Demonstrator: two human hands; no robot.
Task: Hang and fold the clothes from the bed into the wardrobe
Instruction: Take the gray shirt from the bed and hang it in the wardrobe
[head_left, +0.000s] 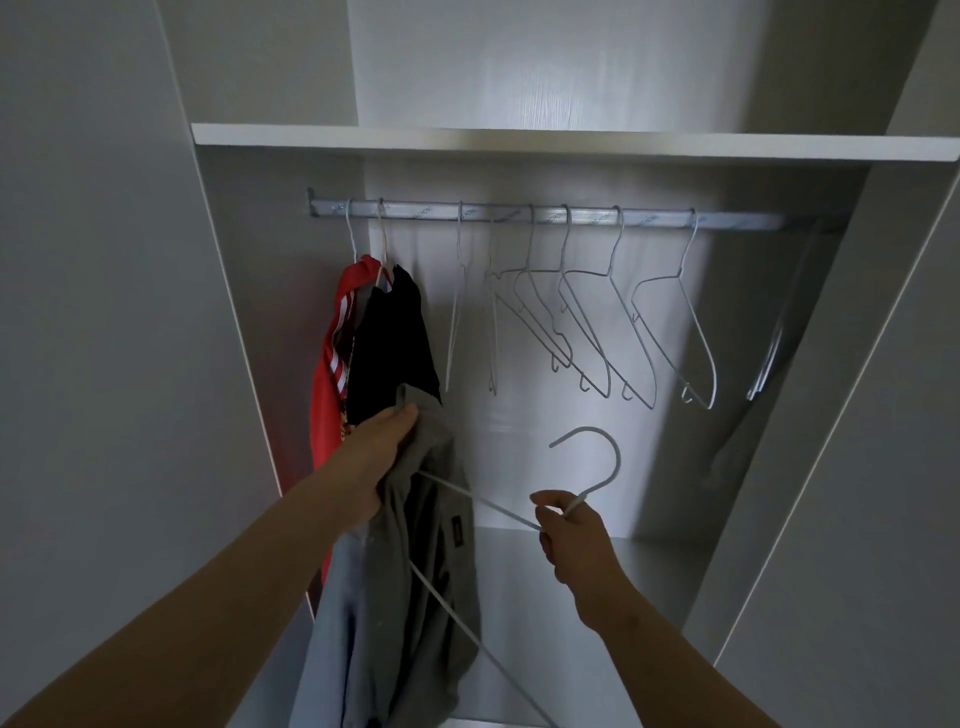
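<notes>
My left hand (376, 457) grips the top of a grey garment (405, 597) that hangs down in front of the wardrobe. My right hand (569, 535) pinches the neck of a white wire hanger (597, 467), hook pointing up. One arm of the hanger runs left into the grey garment; the lower wire slants down across the cloth. Above, a metal rail (571, 215) crosses the wardrobe. A red garment (332, 374) and a black garment (389, 343) hang at the rail's left end.
Several bare wire hangers (597, 327) hang along the middle and right of the rail. A white shelf (519, 140) lies above it. The wardrobe's side panels (779, 415) stand left and right, and a lower shelf surface (597, 571) lies behind my right hand.
</notes>
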